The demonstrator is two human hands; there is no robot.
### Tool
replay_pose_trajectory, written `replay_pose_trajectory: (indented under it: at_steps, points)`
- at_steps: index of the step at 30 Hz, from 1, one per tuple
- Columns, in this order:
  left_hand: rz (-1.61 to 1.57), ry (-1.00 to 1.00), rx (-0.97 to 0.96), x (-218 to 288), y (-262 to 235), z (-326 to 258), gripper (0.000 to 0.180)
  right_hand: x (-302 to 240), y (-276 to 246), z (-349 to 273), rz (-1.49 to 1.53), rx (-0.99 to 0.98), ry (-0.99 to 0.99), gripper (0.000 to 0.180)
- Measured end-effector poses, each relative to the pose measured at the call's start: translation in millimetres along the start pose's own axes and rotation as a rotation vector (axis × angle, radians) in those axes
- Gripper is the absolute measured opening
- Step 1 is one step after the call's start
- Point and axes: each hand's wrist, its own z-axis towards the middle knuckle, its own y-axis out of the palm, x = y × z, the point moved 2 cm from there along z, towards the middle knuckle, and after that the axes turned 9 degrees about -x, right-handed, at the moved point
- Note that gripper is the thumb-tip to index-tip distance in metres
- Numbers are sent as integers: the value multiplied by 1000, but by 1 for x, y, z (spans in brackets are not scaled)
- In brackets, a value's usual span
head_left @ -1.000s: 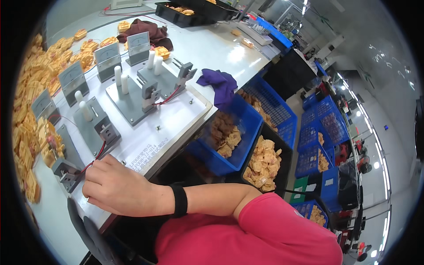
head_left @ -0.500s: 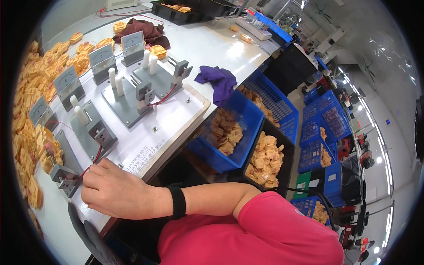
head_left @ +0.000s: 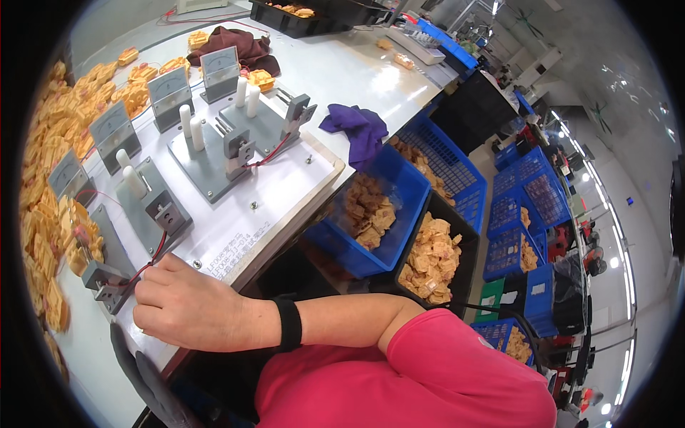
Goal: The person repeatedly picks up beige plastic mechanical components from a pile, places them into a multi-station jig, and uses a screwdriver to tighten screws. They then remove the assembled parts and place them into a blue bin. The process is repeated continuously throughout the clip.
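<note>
My right hand [head_left: 187,308], with a black band on its wrist, rests on the near edge of the white test board [head_left: 285,187]. Its fingers are curled and pinch a thin red wire [head_left: 146,268] that runs to a small grey clamp block [head_left: 107,279] at the board's left corner. The fingertips are hidden. On the board stand several grey fixtures with white pegs [head_left: 214,153], and a row of small dial meters [head_left: 168,94] behind them. My left hand is out of sight.
Orange-yellow square parts [head_left: 44,214] are heaped along the table's left side. A purple cloth [head_left: 357,130] lies at the table edge. Below it stand a blue crate [head_left: 371,214] and a black tray [head_left: 434,255] of the same parts. More blue crates [head_left: 524,214] lie to the right.
My right hand stays at the red wire by the clamp block and has hardly moved. The view has tilted a little, nothing else shifts.
</note>
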Motion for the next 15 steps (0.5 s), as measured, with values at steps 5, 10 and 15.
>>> replay_pose_trajectory:
  at_steps: [5,10,15]
  points:
    - [-16,-3,7,2,0,-1,59,-2,-2,0,7,0,6,17]
    - [20,-9,1,1,-1,-1,59,-2,-2,0,2,-15,5,16]
    - [5,-3,-9,4,4,2,60,2,-4,-3,-13,-25,18,15]
